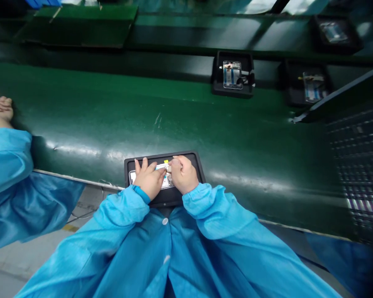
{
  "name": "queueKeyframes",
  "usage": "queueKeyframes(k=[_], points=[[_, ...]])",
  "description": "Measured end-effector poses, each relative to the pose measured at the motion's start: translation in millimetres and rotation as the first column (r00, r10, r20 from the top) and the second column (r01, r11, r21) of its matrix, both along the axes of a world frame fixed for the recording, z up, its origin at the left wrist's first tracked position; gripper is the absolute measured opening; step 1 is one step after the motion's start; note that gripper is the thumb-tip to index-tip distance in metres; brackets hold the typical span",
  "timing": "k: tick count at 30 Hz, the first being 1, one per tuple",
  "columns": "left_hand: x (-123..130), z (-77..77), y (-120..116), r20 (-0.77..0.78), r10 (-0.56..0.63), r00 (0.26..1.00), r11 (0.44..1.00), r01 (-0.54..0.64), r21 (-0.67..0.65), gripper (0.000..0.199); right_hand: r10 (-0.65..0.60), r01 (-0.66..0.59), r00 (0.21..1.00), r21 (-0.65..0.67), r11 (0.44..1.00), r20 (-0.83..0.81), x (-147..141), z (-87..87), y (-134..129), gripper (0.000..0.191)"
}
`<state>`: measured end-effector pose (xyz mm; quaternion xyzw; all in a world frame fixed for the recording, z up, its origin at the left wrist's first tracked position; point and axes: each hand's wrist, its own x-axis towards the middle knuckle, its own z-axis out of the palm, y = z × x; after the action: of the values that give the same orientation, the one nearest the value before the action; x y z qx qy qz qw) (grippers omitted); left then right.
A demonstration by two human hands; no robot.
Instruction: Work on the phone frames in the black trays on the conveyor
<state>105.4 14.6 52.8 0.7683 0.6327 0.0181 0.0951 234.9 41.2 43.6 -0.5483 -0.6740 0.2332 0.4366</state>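
A black tray (200,167) lies at the front edge of the green bench, with a silver phone-like device (132,177) inside it. My left hand (149,179) rests over the device, fingers spread, fingertips near its middle. Fingers bent and pressed together, my right hand (183,174) is at the device's right part; whatever it may hold is too small to make out. A small yellow tab (166,161) shows between the hands at the tray's far side. The hands hide much of the device.
On the green bench (112,111), a black tray with a device (232,92) stands farther back. Two more trays (293,97) (335,47) are at the right, near a dark partition (354,93). A co-worker's hand (0,109) rests at the left. A green board (81,27) lies behind.
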Motion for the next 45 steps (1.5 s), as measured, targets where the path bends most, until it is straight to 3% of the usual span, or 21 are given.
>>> queueKeyframes(k=[5, 7, 10, 16, 25, 33, 36, 40, 43, 45], points=[[-1, 1.7, 0, 0.023, -0.026, 0.999, 0.998, 0.027, -0.059, 0.028, 0.211, -0.240, 0.933, 0.069, 0.968, 0.291, -10, 9.9, 4, 0.037], [-1, 2.3, 1, 0.024, -0.029, 0.999, 0.997, 0.031, -0.073, 0.029, 0.245, -0.285, 0.910, 0.077, 0.955, 0.333, -12, 9.9, 5, 0.039], [-1, 2.6, 1, 0.025, -0.018, 1.000, 0.998, 0.020, -0.058, 0.029, 0.209, -0.233, 0.943, 0.069, 0.970, 0.258, -10, 8.4, 6, 0.039], [0, 0.4, 1, 0.036, -0.022, 0.999, 0.999, 0.020, 0.037, 0.028, -0.040, 0.037, 0.999, -0.076, 0.996, -0.027, -2, 1.7, 2, 0.032], [0, -3.3, 0, 0.023, -0.027, 0.999, 0.996, 0.025, 0.081, 0.028, -0.105, 0.099, 0.988, -0.057, 0.993, -0.111, -2, -8.1, -1, 0.029], [1, -0.7, 0, 0.025, -0.016, 1.000, 0.997, 0.014, 0.071, 0.027, -0.001, -0.002, 0.999, -0.058, 0.998, -0.048, 0, -0.9, -1, 0.031], [0, -0.2, 0, 0.027, -0.019, 0.999, 1.000, 0.019, 0.009, 0.028, 0.172, -0.166, 0.979, -0.065, 0.984, 0.107, -3, 6.1, 3, 0.033], [-2, -0.6, 0, 0.036, -0.024, 0.999, 0.998, 0.026, -0.059, 0.034, 0.359, -0.349, 0.875, -0.090, 0.933, 0.325, -10, 9.8, 5, 0.031], [-2, 0.7, 2, 0.043, -0.001, 0.999, 0.997, 0.004, -0.081, 0.033, 0.341, -0.333, 0.901, -0.076, 0.940, 0.267, -11, 8.2, 5, 0.029], [-3, 2.5, 4, 0.057, 0.018, 0.998, 0.995, -0.013, -0.099, 0.030, 0.217, -0.206, 0.972, -0.122, 0.971, 0.088, -10, 5.8, 6, 0.029]])
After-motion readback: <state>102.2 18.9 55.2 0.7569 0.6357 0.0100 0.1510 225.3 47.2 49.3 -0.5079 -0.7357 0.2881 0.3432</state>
